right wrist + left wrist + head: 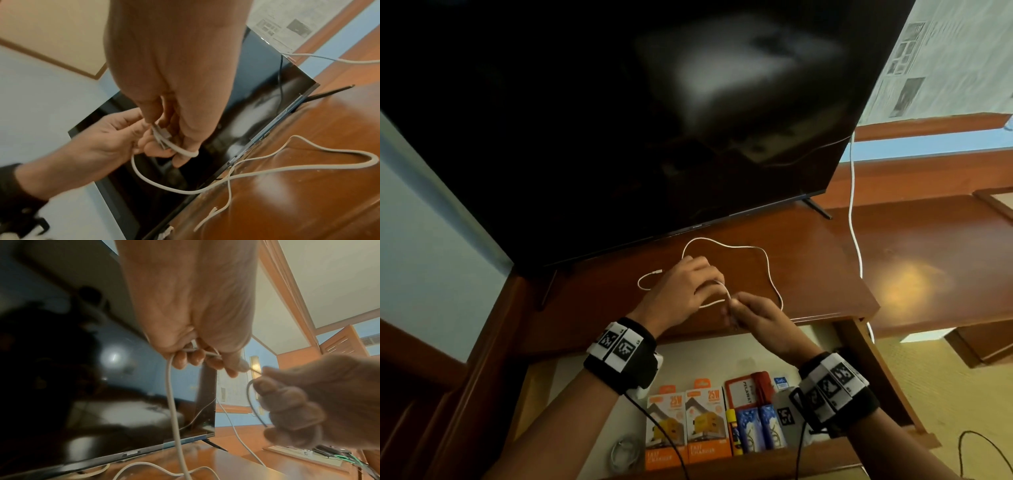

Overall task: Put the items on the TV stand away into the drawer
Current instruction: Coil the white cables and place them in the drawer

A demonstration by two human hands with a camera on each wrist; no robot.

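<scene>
The head camera looks down from above at the TV stand (825, 246) and open drawer (571, 380). Each wrist camera sits very close behind its hand, looking up. All three see the white cable (767, 260).

A white cable (748, 247) is seen on the reddish-brown wooden stand (808, 274). A black, glossy TV (619, 120) is shown, with pale blurred reflections in it. Black wristbands (619, 356) with black-and-white square-patterned tags are worn on both wrists. In the pale-lined drawer (688, 356), two orange-and-white boxes (688, 425) with a yellow charger pictured are seen; beside them a yellow tube (732, 433), two blue-and-white patterned packs (756, 426) and a red-framed card (744, 392) with a white face. The wall (424, 212) is light blue. A second white cord (852, 205) hangs at the right. Grey-printed newspaper (941, 58) is seen top right.
</scene>
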